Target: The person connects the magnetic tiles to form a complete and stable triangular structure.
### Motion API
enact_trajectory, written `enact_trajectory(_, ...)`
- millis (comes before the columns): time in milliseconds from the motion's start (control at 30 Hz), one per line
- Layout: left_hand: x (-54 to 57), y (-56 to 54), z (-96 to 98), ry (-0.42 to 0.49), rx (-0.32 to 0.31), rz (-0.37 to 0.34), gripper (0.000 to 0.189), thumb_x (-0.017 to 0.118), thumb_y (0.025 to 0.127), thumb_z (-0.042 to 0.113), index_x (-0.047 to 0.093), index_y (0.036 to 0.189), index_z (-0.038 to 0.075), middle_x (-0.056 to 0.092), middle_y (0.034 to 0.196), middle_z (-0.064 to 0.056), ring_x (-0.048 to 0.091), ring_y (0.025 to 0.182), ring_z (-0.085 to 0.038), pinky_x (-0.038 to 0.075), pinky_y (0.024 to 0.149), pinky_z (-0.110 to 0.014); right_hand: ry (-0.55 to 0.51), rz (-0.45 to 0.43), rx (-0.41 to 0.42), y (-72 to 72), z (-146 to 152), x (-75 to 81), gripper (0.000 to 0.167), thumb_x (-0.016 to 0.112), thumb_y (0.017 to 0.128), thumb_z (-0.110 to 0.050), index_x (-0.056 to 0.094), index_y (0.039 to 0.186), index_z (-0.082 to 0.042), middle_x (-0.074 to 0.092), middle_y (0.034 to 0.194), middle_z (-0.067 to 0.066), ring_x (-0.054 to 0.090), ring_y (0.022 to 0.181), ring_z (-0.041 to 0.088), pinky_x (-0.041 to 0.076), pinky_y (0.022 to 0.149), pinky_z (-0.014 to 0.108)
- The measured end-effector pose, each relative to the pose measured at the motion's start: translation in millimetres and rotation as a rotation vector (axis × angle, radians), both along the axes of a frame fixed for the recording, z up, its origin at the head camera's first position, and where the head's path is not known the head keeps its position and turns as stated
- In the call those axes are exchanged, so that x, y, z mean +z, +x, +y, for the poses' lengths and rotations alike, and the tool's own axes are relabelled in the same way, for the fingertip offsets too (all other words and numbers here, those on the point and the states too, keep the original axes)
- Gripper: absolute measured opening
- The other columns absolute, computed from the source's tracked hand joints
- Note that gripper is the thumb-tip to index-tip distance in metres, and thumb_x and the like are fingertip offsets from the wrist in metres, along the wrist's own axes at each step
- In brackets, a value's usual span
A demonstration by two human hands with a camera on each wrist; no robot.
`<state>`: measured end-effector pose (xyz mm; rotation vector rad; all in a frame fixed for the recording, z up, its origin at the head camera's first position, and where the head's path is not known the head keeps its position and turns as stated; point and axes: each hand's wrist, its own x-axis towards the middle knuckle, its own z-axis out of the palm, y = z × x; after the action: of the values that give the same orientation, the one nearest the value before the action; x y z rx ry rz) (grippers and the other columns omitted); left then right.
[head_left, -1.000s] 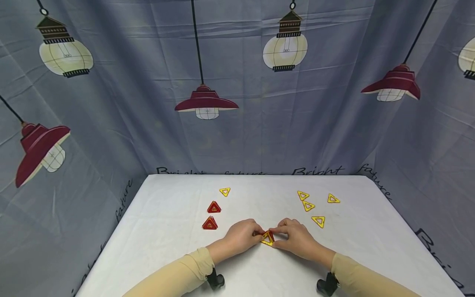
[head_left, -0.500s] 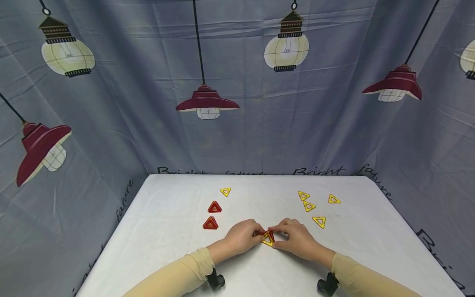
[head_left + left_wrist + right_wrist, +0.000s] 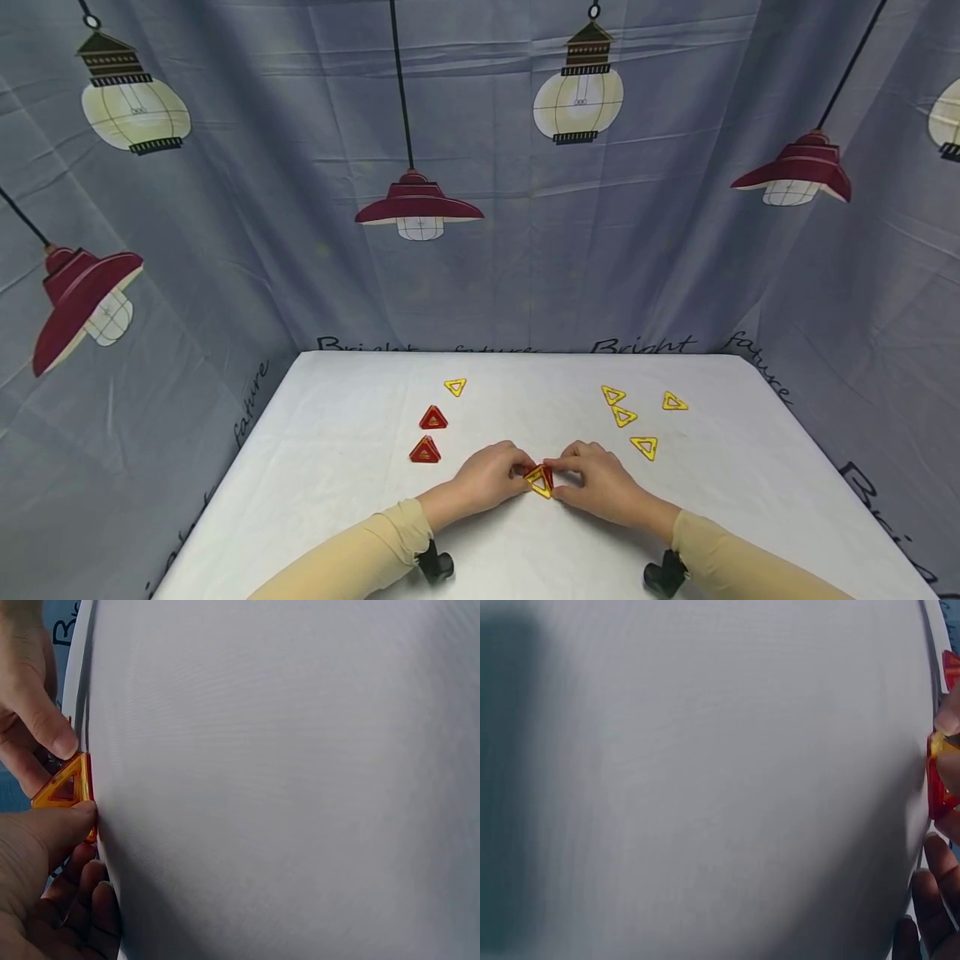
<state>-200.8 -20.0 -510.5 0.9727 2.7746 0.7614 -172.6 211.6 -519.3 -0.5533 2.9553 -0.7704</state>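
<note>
Mid-front on the table, both hands hold a small pyramid [image 3: 548, 477] of red and yellow triangle tiles. A yellow triangle tile [image 3: 54, 796] faces the person and has an open middle; red shows behind it. My left hand [image 3: 491, 477] grips the left side, its thumb [image 3: 73, 816] lying across the tile's corner in the left wrist view. From the right, my right hand [image 3: 597, 482] pinches the pyramid between index finger and thumb. The fingers partly cover it in the right wrist view, where a red edge [image 3: 934, 791] shows.
Two red pyramids [image 3: 432, 419] stand to the left of the hands. Behind them lies a yellow triangle tile [image 3: 454, 382]. Several loose yellow tiles [image 3: 644, 440] lie at the right on the white table [image 3: 337, 400]. A grey-blue curtain [image 3: 480, 283] surrounds the table.
The pyramid has shifted and turned very slightly leftward between the fingers. Both hands stay almost in place, and the other tiles have not moved.
</note>
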Motion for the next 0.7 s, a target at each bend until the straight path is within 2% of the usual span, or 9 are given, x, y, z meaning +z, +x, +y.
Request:
enact_trajectory(133, -1.4, 0.1, 0.3, 0.015, 0.006, 0.001, 0.022, 0.081, 0.088, 0.019, 0.078, 0.109, 0.016, 0.062, 0.090, 0.010, 0.052, 0.075, 0.001, 0.045, 0.067, -0.020, 0.000, -0.016, -0.028, -2.8, -0.3, -1.7, 0.039, 0.085, 0.085, -0.029, 0.076, 0.123, -0.025, 0.055, 0.099, -0.019, 0.048, 0.091, 0.007, 0.042, 0.079, 0.034)
enact_trajectory(333, -2.9, -0.1, 0.1, 0.038, 0.008, -0.002, 0.021, 0.080, 0.089, 0.018, 0.079, 0.109, 0.016, 0.062, 0.092, 0.009, 0.051, 0.076, 0.001, 0.044, 0.067, -0.019, -0.058, -0.025, -0.074, -4.5, -2.1, -2.7, 0.031, 0.089, 0.081, -0.029, 0.079, 0.110, -0.027, 0.058, 0.095, -0.022, 0.052, 0.092, 0.005, 0.046, 0.082, 0.035)
enact_trajectory(700, 0.2, -0.8, -1.7, 0.033, -0.005, -0.007, 0.023, 0.079, 0.091, 0.020, 0.079, 0.113, 0.016, 0.063, 0.094, 0.006, 0.051, 0.077, 0.000, 0.043, 0.067, -0.017, -0.015, 0.057, -0.039, -4.2, -3.0, -2.2, 0.027, 0.090, 0.078, -0.033, 0.077, 0.101, -0.029, 0.058, 0.094, -0.022, 0.051, 0.090, 0.004, 0.048, 0.079, 0.031)
